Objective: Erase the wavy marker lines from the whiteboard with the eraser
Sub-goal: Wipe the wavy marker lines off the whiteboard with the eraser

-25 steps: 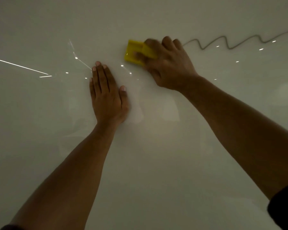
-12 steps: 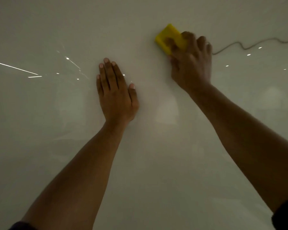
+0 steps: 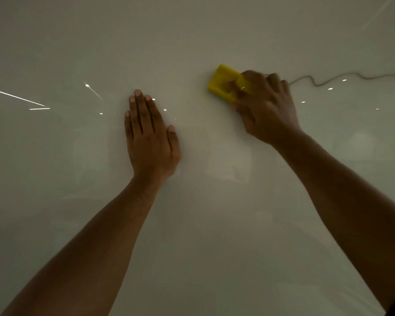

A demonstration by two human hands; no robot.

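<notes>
A glossy whiteboard (image 3: 203, 224) fills the dim view. My right hand (image 3: 266, 108) grips a yellow eraser (image 3: 224, 82) and presses it against the board at upper centre-right; my fingers cover the eraser's right half. A grey wavy marker line (image 3: 342, 78) runs from just right of my knuckles to the right edge of the frame. My left hand (image 3: 149, 137) lies flat on the board to the lower left of the eraser, fingers together and pointing up, holding nothing.
Bright reflections streak the board at the left (image 3: 16, 96), and small light spots (image 3: 330, 88) dot it around both hands. No other objects show on the board.
My right hand swept the eraser rightward along the wavy line, which got shorter, and has now slid a little lower and back left. My left hand stays flat on the board.
</notes>
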